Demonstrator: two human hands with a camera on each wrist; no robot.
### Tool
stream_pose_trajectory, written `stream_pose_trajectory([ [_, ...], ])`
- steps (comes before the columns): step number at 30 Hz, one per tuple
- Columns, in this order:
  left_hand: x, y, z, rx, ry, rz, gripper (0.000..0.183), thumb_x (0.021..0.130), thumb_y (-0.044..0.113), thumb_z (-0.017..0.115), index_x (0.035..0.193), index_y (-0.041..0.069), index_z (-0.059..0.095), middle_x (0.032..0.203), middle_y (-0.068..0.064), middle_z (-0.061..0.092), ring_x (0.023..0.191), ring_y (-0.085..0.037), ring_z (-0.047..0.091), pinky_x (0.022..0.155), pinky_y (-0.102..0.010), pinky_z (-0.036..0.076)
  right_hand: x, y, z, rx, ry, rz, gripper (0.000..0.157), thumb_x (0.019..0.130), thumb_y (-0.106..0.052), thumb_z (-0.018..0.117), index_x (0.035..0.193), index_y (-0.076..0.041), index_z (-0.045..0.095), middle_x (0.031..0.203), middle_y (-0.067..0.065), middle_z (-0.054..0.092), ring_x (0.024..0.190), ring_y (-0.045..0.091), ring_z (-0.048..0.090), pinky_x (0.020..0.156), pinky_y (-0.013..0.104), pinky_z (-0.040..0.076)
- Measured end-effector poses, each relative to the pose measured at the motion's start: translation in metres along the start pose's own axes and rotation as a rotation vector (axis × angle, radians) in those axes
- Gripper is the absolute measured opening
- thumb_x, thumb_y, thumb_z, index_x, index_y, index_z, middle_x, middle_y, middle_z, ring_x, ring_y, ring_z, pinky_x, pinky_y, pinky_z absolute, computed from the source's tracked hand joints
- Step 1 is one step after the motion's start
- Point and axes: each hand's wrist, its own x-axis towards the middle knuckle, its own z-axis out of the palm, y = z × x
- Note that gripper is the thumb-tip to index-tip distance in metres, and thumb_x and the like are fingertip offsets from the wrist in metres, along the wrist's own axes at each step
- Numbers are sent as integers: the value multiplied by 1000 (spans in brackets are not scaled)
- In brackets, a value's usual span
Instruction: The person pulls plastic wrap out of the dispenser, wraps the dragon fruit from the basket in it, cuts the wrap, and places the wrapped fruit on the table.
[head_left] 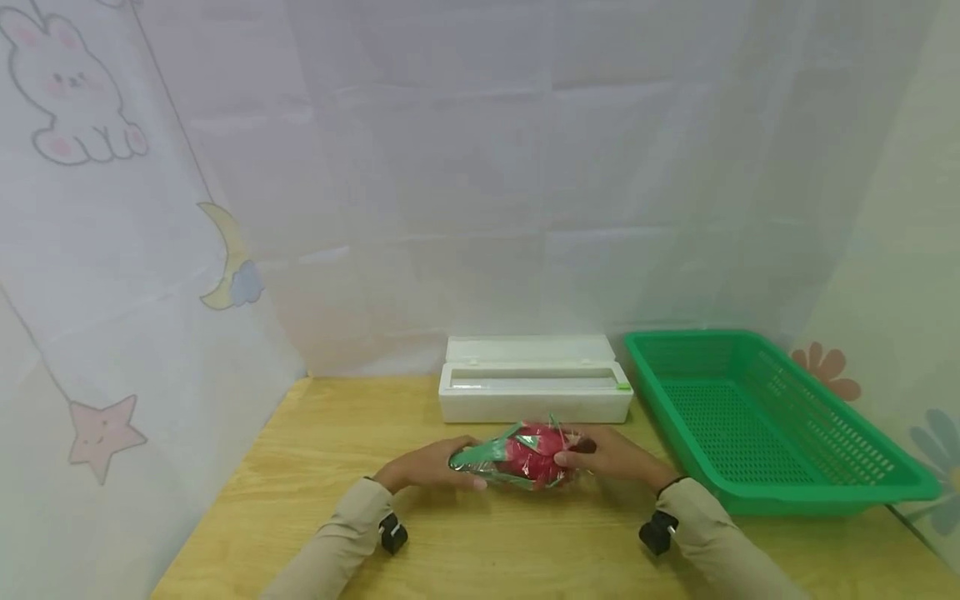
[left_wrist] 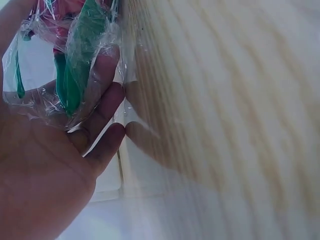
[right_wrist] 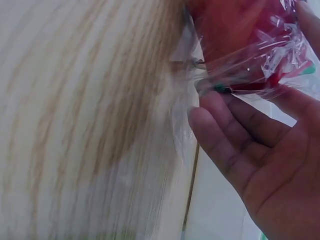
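A red dragon fruit [head_left: 529,460] with green leaf tips is wrapped in clear cling film, low over the wooden table between both hands. My left hand [head_left: 429,465] holds its green, pointed end, thumb on the near side. In the left wrist view, the fingers curve behind the film-covered leaves [left_wrist: 75,85]. At the other end, my right hand [head_left: 621,457] grips the red body with the thumb on top. The right wrist view shows its fingers [right_wrist: 225,135] bent under the fruit, beside a loose flap of film [right_wrist: 182,120] hanging against the table.
Behind the fruit stands a white cling film box [head_left: 536,408] with its lid raised and a roll inside. A large green plastic basket [head_left: 802,497] sits to the right. Fabric walls [head_left: 450,208] close off the back and sides of the wooden table [head_left: 360,408].
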Motion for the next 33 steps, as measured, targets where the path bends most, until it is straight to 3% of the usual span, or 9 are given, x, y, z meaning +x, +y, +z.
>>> stream_pose_trajectory([
  [6,-4,-2,0,-13,-9,-8,74,83,53,76,142,18,49,121,6,59,109,-10,56,93,-33,47,-3,5,-3,67,12,12,44,99,-22,64,138,-2,58,97,1,71,75,7,62,62,27,54],
  [12,-9,-6,-3,67,-17,28,74,82,30,83,144,17,47,122,3,58,108,-10,54,93,-30,45,-9,11,-3,105,34,10,45,100,-20,62,139,3,56,110,12,70,84,11,62,68,29,55],
  [15,-10,-7,-5,166,42,93,60,84,10,76,139,10,53,119,-4,62,106,-15,58,91,-32,48,-11,11,-2,125,50,38,44,100,-19,62,139,2,56,106,9,70,79,13,61,65,31,55],
  [19,-14,-7,-5,209,164,106,40,85,-9,58,123,-1,63,115,-13,67,103,-25,63,88,-37,53,-10,8,3,145,83,57,43,101,-20,62,139,-1,57,97,5,69,74,12,61,61,32,55],
  [22,-16,-8,-3,195,250,57,31,90,-7,52,117,-2,67,111,-13,68,100,-26,63,85,-41,53,-9,5,7,135,116,62,41,100,-20,62,137,-1,59,94,5,69,73,10,60,59,33,54],
  [25,-18,-6,-2,155,316,15,28,95,-3,51,118,-1,67,111,-13,68,99,-28,63,83,-44,53,-8,3,9,95,145,58,38,100,-19,62,134,0,62,105,8,70,83,10,61,65,28,55],
  [27,-20,-3,-3,55,300,-10,34,94,-2,53,127,-2,62,119,-17,65,107,-33,62,85,-47,53,-8,-3,9,87,155,58,37,100,-16,62,133,1,62,111,12,70,87,12,61,68,26,53],
  [30,-23,6,-5,-53,204,-61,58,89,2,61,146,1,46,135,-21,55,120,-38,56,92,-52,51,-7,-3,9,92,157,45,37,100,-15,61,134,1,61,116,14,69,90,13,61,70,25,53],
  [33,-16,14,-1,53,110,-67,82,82,9,74,153,3,34,141,-20,50,125,-36,51,100,-52,45,-9,3,11,99,163,47,38,100,-18,62,134,1,61,116,14,69,88,9,60,69,24,52],
])
